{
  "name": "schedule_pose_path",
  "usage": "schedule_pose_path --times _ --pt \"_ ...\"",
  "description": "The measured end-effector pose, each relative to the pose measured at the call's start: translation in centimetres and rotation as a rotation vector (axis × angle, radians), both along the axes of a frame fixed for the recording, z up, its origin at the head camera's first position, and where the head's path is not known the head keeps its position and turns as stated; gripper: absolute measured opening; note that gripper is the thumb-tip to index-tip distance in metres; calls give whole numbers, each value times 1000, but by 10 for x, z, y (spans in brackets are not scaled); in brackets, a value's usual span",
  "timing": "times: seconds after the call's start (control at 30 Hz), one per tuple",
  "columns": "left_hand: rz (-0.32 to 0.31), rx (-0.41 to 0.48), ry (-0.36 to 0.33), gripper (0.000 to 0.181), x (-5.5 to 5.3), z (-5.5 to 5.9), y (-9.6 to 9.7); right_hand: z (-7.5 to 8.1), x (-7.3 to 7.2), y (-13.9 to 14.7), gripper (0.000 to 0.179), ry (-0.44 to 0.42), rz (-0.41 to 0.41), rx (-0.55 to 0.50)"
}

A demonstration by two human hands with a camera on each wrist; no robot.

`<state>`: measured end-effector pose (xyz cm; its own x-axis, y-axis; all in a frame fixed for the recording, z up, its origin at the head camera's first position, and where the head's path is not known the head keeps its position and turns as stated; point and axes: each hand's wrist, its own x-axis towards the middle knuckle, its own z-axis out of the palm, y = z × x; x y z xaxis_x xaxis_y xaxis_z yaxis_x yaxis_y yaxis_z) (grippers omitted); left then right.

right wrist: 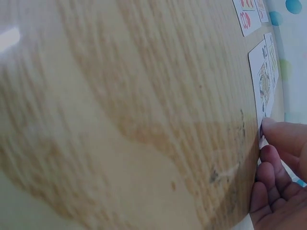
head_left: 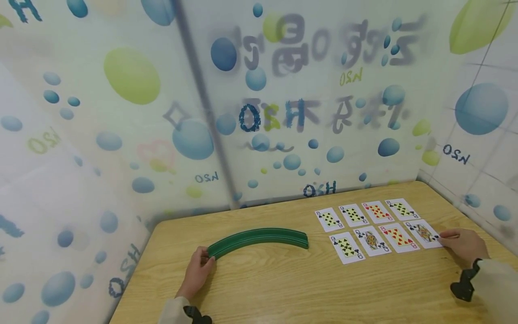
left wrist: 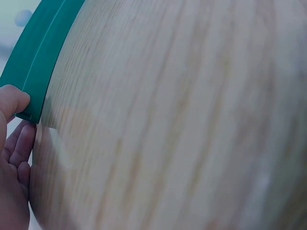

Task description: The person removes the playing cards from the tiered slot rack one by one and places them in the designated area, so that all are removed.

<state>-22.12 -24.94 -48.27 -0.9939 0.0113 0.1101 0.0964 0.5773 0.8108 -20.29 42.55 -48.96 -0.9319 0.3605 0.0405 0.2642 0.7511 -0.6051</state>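
Note:
A green curved card holder lies on the table, bowed away from me. My left hand grips its left end; in the left wrist view the thumb presses on top and the other fingers sit below the edge. Two rows of playing cards lie face up to the right. At the right end of the front row is a black-suited face card, and my right hand pinches its near right corner. The right wrist view has the thumb over that corner, with the fingers curled beneath.
Other cards in the front row include a nine of clubs, another face card and a red eight. Behind them is the back row, with a red nine. A patterned curtain hangs along the wooden table's far edge.

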Motion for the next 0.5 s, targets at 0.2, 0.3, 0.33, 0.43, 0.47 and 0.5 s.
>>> schedule_pose_path --times 0.2,0.3,0.33,0.43,0.47,0.5 --pt "8 2 -5 22 -1 0 2 -1 1 2 31 8 13 13" --pt "11 -2 -10 23 -2 -1 2 -2 2 3 31 14 18 16" --pt "12 -5 -10 24 -2 -1 2 -2 2 3 31 15 18 15" --pt "17 -4 -9 25 -3 -1 3 -2 2 3 31 17 13 12" --pt "17 -8 -4 25 -3 -1 3 -2 3 2 31 20 16 14" --pt "21 -9 -4 25 -3 -1 3 -1 3 2 31 22 21 16"
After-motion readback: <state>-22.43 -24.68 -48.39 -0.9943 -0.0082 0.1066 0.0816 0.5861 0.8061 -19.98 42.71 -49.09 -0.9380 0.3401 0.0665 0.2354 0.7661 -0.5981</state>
